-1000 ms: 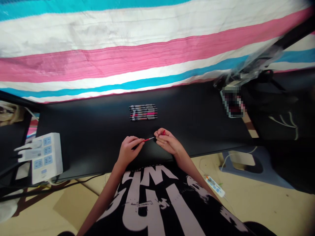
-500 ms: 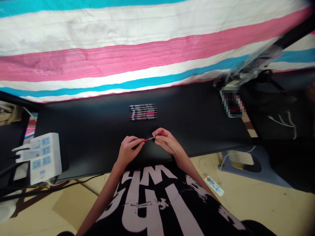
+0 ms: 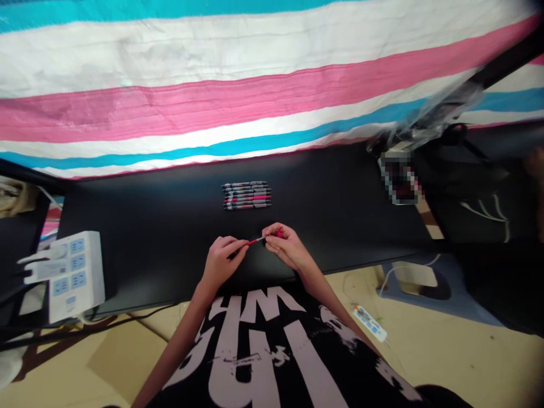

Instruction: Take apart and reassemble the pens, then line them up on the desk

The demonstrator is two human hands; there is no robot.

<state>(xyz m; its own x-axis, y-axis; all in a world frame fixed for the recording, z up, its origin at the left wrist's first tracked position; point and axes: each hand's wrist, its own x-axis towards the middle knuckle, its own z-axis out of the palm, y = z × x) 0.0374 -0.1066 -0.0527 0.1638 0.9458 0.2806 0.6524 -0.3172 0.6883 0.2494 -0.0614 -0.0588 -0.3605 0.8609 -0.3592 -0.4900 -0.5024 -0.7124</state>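
Nearest, the left hand pinches a thin red pen refill between its fingertips just above the black desk, close to its near edge. The refill's tip reaches the right hand, whose fingers are curled around a red pen part. Farther back on the desk lies a neat row of pens. A white power strip sits at the left end, and a striped cloth hangs behind
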